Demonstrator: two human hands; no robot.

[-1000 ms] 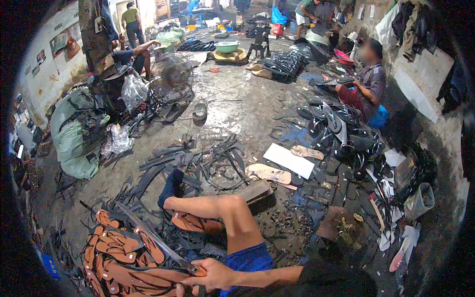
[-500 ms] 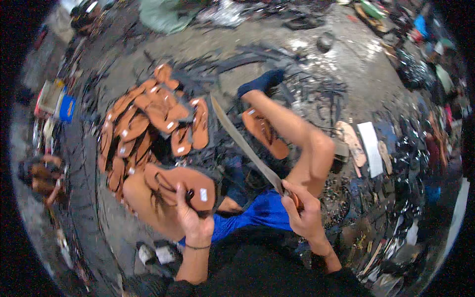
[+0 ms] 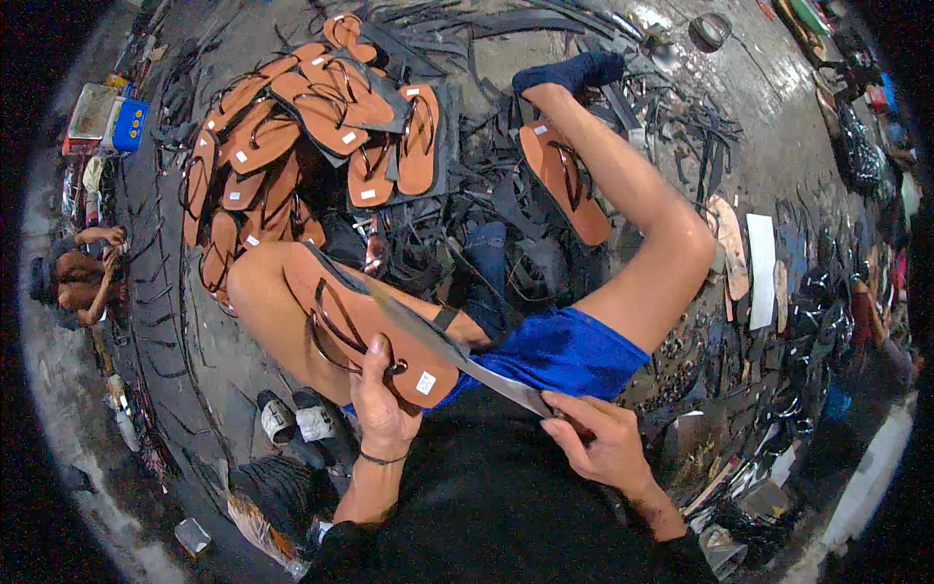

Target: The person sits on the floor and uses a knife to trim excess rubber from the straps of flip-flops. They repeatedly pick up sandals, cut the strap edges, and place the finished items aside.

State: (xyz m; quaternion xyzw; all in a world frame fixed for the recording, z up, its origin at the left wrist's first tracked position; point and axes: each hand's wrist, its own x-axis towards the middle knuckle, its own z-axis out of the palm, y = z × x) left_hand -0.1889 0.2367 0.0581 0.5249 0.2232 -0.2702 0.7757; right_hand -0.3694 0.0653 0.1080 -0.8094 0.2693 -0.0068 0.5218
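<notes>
My left hand [image 3: 379, 403] is closed round the heel part of a brown flip-flop [image 3: 365, 326], thumb on top by the strap. A small white sticker marks its heel. In my right hand [image 3: 605, 440] is a long curved knife [image 3: 498, 378], its handle hidden by my fingers. The blade lies along the flip-flop's right edge, pointing up and left; whether it touches the sole I cannot tell. Ahead on the left is a pile of similar flip-flops [image 3: 263, 136] with dark rough sole edges. Another single flip-flop [image 3: 569, 185] rests beside my outstretched right leg.
Black rubber strips [image 3: 700, 146] and offcuts cover much of the floor. To the right are a white strip [image 3: 761, 273] and sole-shaped pieces [image 3: 727, 243]. A blue box [image 3: 128, 125] stands at far left, with another person [image 3: 86, 277] crouching below it. Footwear [image 3: 313, 419] lies near my left elbow.
The knife has swung down and left from pointing away to lying along the flip-flop's edge. My left hand keeps hold of the flip-flop. The whole view has shifted.
</notes>
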